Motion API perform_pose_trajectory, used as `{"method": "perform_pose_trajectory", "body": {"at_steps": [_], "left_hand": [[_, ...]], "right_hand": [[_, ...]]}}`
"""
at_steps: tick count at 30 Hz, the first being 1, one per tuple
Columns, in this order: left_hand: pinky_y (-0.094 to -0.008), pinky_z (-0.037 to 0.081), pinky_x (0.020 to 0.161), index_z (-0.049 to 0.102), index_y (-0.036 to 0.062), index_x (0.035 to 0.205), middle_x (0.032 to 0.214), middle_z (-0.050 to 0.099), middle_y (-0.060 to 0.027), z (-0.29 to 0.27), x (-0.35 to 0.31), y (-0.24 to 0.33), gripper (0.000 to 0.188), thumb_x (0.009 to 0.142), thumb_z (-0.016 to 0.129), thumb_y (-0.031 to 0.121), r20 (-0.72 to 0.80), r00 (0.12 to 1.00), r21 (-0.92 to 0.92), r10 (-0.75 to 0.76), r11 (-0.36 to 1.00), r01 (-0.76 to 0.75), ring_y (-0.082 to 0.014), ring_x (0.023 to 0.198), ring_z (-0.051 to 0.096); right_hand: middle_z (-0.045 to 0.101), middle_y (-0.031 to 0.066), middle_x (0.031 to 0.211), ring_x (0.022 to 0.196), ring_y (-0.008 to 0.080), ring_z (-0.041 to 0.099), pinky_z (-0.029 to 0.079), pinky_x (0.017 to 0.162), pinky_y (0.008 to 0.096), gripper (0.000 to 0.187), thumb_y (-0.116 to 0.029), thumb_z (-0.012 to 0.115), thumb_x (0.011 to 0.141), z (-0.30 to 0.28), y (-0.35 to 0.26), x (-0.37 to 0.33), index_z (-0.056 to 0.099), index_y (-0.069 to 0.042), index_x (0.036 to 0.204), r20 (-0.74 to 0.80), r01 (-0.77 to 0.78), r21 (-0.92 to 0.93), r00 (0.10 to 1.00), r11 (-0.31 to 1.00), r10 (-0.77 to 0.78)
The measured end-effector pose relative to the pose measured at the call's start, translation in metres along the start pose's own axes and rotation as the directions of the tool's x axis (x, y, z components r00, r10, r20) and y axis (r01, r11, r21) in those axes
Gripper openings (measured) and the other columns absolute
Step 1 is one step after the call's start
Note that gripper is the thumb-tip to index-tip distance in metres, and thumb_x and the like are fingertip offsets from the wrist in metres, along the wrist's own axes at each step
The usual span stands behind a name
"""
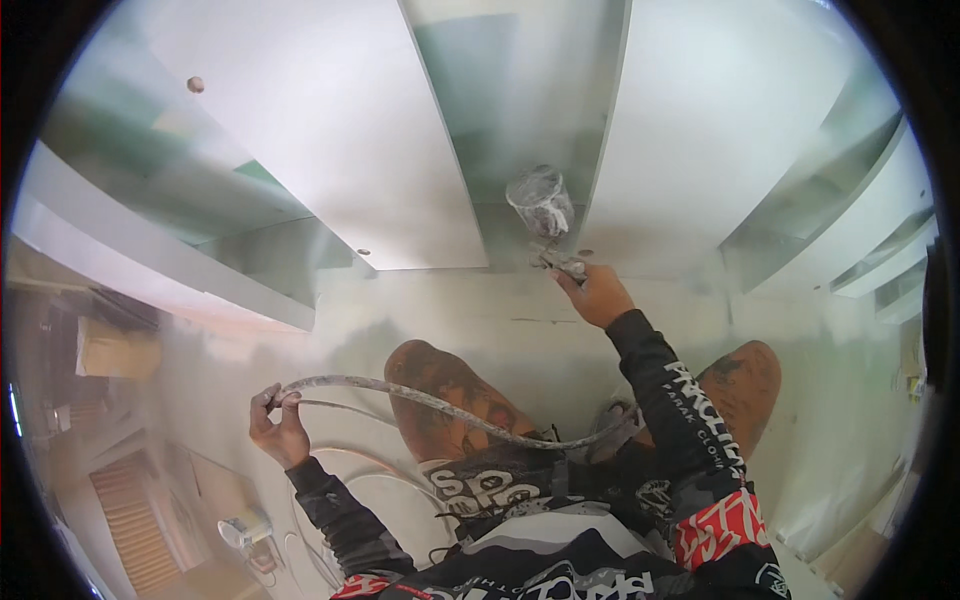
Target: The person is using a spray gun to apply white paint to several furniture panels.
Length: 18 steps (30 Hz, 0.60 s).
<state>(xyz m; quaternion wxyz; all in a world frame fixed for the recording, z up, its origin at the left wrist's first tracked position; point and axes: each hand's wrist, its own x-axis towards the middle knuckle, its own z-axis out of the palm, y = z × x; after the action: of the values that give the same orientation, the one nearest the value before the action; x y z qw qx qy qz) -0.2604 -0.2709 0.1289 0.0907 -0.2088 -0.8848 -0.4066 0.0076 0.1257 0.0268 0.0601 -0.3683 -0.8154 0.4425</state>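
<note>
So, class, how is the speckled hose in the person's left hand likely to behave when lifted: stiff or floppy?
The hose is probably bendy but springy, since it bows in a smooth arc from the left hand with no visible kink. Its residue-blotched surface may feel rough rather than slippery.

Reads as a paint-spraying workshop, or a room used as one; cannot tell which. Signs: spray gun (560, 263) caked in residue, clouded cup (540, 200), spattered hose (440, 404), large white panels (320, 130), pale patchy coating across floor (450, 310). Off left, bucket (240, 529) and brown box (117, 348).
</note>
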Motion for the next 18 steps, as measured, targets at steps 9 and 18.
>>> {"method": "perform_pose_trajectory", "body": {"at_steps": [9,18], "left_hand": [[-0.0288,0.048,0.078,0.065,0.0,0.092,0.083,0.063,-0.0043,-0.012,-0.027,0.007,0.025,0.074,0.075,0.014,-0.085,0.994,0.007,-0.071,0.997,0.072,-0.0136,0.075,0.059],[-0.0292,0.047,0.078,0.064,-0.0001,0.087,0.083,0.062,-0.0043,-0.003,-0.04,0.032,0.031,0.077,0.073,0.028,-0.159,0.985,0.037,-0.067,0.997,0.074,-0.0147,0.078,0.058]], "right_hand": [[0.067,0.0188,0.077,0.068,0.0213,0.062,0.049,0.068,0.0337,0.042,-0.035,0.067,0.09,-0.115,-0.112,0.022,0.066,0.003,0.108,0.054,-0.028,0.074,0.998,0.997,0.024],[0.057,-0.0004,0.061,0.057,0.0085,0.05,0.043,0.056,0.0242,0.039,-0.038,0.071,0.087,-0.19,-0.153,0.058,0.068,0.0,0.079,-0.347,0.403,0.126,0.874,0.906,-0.341]]}}
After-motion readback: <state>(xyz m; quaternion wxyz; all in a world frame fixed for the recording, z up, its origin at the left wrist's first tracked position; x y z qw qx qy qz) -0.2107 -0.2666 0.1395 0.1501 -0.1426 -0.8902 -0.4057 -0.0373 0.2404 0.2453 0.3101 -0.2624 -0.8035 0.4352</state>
